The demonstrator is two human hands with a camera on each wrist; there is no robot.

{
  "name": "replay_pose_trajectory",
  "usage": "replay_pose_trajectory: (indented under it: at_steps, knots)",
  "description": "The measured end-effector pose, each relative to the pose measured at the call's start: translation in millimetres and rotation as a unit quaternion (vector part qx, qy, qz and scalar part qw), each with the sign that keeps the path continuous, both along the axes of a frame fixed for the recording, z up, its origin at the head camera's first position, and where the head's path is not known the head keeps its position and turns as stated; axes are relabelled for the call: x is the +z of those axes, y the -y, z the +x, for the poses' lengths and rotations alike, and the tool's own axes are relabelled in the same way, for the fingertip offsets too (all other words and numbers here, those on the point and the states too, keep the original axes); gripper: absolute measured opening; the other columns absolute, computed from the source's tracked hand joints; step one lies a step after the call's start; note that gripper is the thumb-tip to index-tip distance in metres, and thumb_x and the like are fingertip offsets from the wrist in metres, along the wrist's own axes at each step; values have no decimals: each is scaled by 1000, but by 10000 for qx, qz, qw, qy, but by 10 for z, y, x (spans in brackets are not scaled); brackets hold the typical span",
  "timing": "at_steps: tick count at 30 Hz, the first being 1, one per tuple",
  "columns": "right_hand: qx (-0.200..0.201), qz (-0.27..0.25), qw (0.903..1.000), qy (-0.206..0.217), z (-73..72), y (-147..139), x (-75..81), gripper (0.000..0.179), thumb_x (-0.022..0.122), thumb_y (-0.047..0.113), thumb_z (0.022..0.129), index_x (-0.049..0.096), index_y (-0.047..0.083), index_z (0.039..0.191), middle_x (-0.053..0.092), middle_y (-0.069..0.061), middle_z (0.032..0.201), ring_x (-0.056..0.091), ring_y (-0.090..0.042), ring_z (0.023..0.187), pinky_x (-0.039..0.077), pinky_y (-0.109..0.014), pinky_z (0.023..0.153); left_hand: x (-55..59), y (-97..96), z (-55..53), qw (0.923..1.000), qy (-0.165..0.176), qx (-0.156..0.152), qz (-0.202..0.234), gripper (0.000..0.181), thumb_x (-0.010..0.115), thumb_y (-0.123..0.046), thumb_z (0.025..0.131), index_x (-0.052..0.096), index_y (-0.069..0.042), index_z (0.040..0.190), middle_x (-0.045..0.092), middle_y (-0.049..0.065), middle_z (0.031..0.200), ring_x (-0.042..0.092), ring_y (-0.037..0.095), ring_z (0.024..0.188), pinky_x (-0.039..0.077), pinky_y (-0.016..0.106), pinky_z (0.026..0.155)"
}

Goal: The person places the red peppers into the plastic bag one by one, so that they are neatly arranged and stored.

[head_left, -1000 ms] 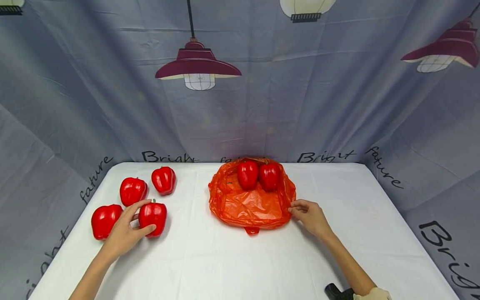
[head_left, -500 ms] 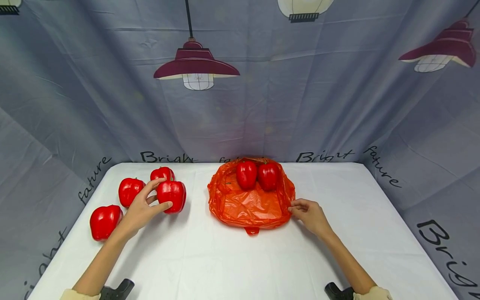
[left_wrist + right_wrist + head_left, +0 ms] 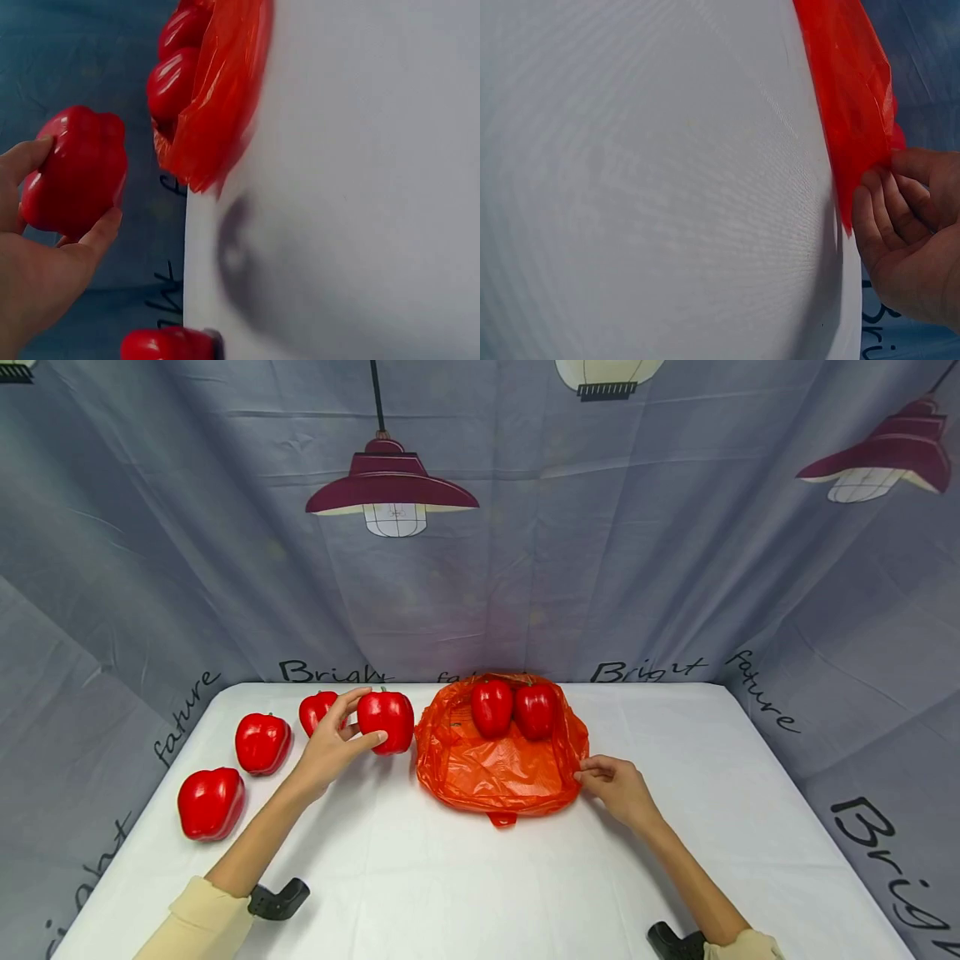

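Observation:
My left hand (image 3: pixel 330 753) grips a red bell pepper (image 3: pixel 387 722) between thumb and fingers. In the left wrist view this bell pepper (image 3: pixel 79 171) is lifted off the table, its shadow falling on the cloth. Just right of it lies an orange plastic bag (image 3: pixel 498 777), its mouth spread wide. Two red bell peppers, one at the left (image 3: pixel 492 708) and one at the right (image 3: pixel 536 711), sit at the back inside the bag. My right hand (image 3: pixel 618 789) pinches the bag's right rim; the right wrist view shows the fingertips on the orange film (image 3: pixel 855 97).
Three more red bell peppers stand on the left of the white table (image 3: pixel 450 893): a near one (image 3: pixel 212 803), a middle one (image 3: pixel 262 743) and a far one (image 3: pixel 317 710) partly behind my left hand. A grey printed curtain (image 3: pixel 570 568) rises behind the table.
My left hand has lifted the bell pepper from the group at the left and carried it right and away from me, close to the bag. My right hand has stayed at the bag's rim.

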State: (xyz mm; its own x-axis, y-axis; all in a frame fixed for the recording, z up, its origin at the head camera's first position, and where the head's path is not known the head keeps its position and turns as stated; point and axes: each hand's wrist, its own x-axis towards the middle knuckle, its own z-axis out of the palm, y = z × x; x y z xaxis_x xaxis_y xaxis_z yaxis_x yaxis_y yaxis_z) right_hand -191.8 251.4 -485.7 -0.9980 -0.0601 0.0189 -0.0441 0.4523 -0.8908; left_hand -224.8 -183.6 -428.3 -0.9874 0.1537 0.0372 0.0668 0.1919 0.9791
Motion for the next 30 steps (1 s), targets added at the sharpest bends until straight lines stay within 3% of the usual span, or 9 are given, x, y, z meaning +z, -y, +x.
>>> replay_pose_trajectory:
  at_steps: [5, 17, 24, 30]
  knots:
    - [-5, -30, 10000, 60, 2, 1, -8, 20, 70, 3, 93, 67, -10, 107, 70, -13, 91, 68, -26, 81, 56, -22, 70, -38, -182, -139, 9997, 27, -122, 221, 70, 73, -12, 90, 38, -17, 151, 34, 15, 152, 52, 42, 123, 54, 39, 90]
    - [-145, 123, 9997, 142, -7, -3, -19, 16, 69, 3, 93, 69, -7, 105, 69, -11, 89, 67, -22, 79, 56, -21, 70, -82, -493, -386, 9993, 190, -124, 309, 72, 74, -13, 90, 38, -17, 151, 37, 13, 151, 55, 39, 120, 51, 48, 96]
    - [-38, 94, 9999, 93, -5, -11, -19, 20, 69, 3, 93, 68, -10, 107, 70, -12, 91, 68, -26, 81, 57, -24, 70, -165, -667, -549, 9978, 122, -481, 445, 72, 72, -5, 90, 36, -12, 152, 35, 14, 153, 51, 40, 124, 50, 48, 97]
    - [1, -12, 10000, 27, -4, -11, -8, 20, 69, 3, 93, 67, -11, 107, 70, -14, 91, 68, -30, 82, 58, -28, 70, -218, -764, -631, 9969, 48, -615, 488, 70, 69, 1, 90, 37, -11, 151, 33, 15, 154, 49, 41, 125, 52, 47, 95]
